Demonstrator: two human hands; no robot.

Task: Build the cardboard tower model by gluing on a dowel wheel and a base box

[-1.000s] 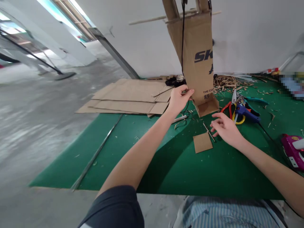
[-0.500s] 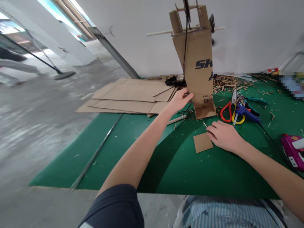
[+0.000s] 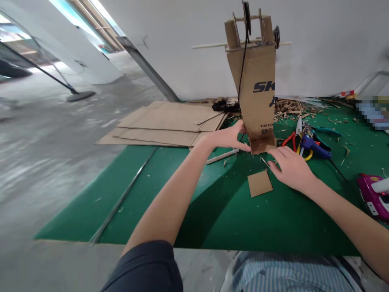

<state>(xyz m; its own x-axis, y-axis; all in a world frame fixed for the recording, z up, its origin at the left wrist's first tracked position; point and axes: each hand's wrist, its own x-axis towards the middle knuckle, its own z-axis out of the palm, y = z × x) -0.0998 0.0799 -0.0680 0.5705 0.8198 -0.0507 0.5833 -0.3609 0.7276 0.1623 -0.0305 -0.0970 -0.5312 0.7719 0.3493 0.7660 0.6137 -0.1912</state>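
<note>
A tall cardboard tower (image 3: 257, 93) stands upright on the green mat (image 3: 212, 202), with a thin stick through its top and a black cord hanging down its front. My left hand (image 3: 229, 138) grips the tower's lower left edge with thumb and fingers. My right hand (image 3: 290, 166) lies flat on the mat, fingers stretched toward the tower's open base, and holds nothing. A small cardboard square (image 3: 259, 183) lies just left of my right hand.
Flat cardboard sheets (image 3: 170, 123) lie at the mat's far left. Scissors and a blue glue gun (image 3: 306, 142) sit right of the tower, cardboard scraps (image 3: 288, 107) behind. A pink device (image 3: 373, 194) is at the right edge. A white stick (image 3: 221, 156) lies near my left wrist.
The tower has come down from a tilted, lifted pose to stand upright on the mat. My left hand slid down to its base edge. My right hand moved up toward the base.
</note>
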